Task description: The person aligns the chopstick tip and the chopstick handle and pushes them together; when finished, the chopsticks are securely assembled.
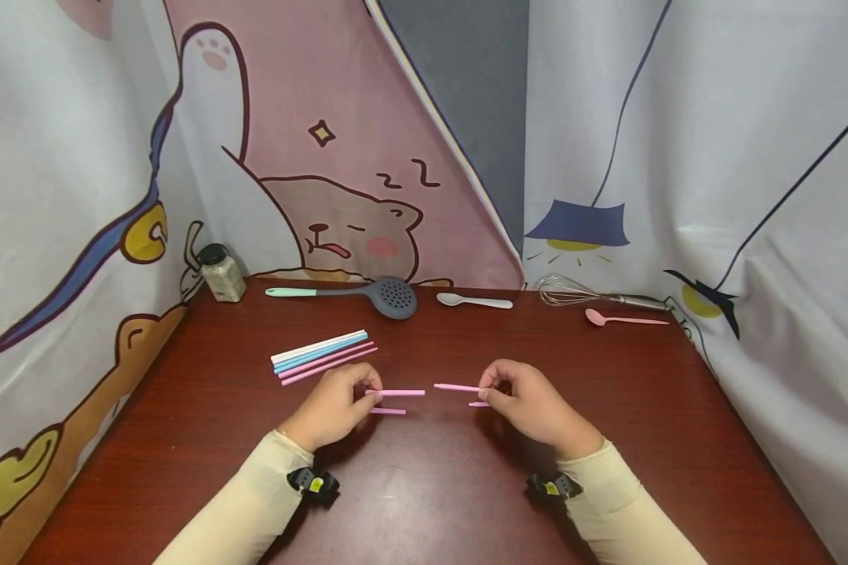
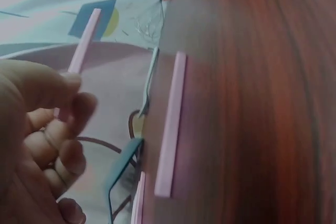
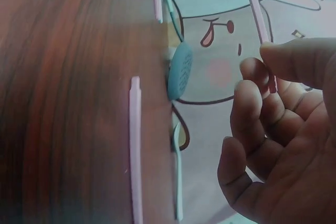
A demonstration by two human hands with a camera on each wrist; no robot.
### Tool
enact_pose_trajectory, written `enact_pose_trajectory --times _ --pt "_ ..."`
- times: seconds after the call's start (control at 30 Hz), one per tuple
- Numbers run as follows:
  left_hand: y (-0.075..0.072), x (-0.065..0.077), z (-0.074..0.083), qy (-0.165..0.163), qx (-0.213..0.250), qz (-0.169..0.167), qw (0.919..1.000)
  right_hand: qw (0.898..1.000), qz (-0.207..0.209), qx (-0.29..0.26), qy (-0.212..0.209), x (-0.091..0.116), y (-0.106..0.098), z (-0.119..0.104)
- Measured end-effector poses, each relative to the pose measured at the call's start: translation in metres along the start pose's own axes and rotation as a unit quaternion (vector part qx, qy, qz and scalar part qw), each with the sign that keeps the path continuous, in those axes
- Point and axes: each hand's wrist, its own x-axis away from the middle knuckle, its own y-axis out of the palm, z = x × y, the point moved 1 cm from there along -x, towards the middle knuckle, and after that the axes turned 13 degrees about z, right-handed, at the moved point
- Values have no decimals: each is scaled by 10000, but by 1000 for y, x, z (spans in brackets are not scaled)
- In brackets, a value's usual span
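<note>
Between thumb and fingertips, my left hand pinches a pink chopstick section, raised off the table in the left wrist view. My right hand pinches a second pink section, whose narrower end points left. A small gap separates the two facing ends. Below the left hand, another pink section lies on the table. Under the right hand lies a further pink section with a thin stub at its end; the hand covers part of it in the head view.
White, blue and pink chopsticks lie side by side beyond my left hand. Along the back stand or lie a black-lidded jar, a slotted skimmer, a pale spoon, a whisk and a pink spoon. Printed curtains enclose the table.
</note>
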Motion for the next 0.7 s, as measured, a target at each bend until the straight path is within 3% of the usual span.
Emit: enact_pose_trajectory --times 0.37,0.7 --pt "3 3 11 141 627 445 9969 9998 89 138 -118 4 0 -12" --pt "4 3 14 -254 1187 322 9921 9995 208 119 -212 4 -1 -15"
